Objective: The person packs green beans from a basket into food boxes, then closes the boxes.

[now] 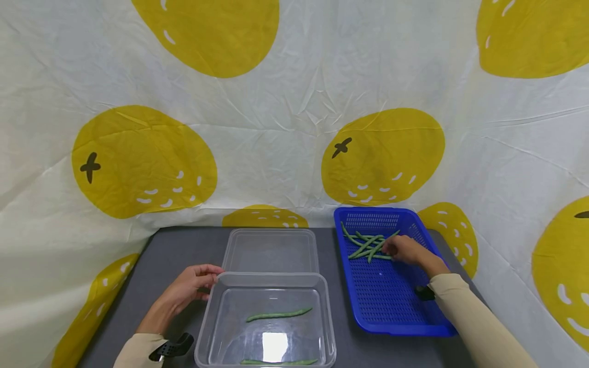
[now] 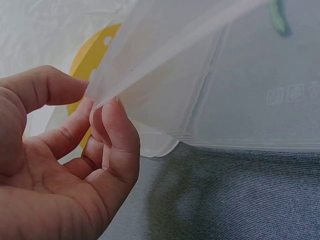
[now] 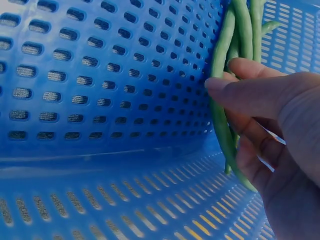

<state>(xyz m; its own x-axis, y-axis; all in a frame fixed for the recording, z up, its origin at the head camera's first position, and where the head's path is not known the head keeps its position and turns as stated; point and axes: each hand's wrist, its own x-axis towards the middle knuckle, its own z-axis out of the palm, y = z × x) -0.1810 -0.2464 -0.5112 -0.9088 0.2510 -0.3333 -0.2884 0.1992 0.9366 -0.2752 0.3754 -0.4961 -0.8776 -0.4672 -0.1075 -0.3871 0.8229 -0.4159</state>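
My left hand (image 1: 187, 287) pinches the back left corner rim of a clear plastic container (image 1: 202, 317) between thumb and fingers, as the left wrist view shows. Inside it lie two green beans, one (image 1: 278, 315) across the middle and another (image 1: 278, 362) along the near side. On the right, my right hand (image 1: 407, 250) reaches into a blue plastic basket (image 1: 382, 301). Its thumb and fingers pinch a long green bean (image 3: 220, 122) at the edge of a loose pile of green beans (image 1: 365, 248) toward the basket's back.
A flat, translucent rectangular lid (image 1: 271, 250) lies behind the container. Everything stands on a dark grey table (image 1: 184, 245). A white cloth with yellow fruit prints (image 1: 271, 168) hangs behind the table and along its sides.
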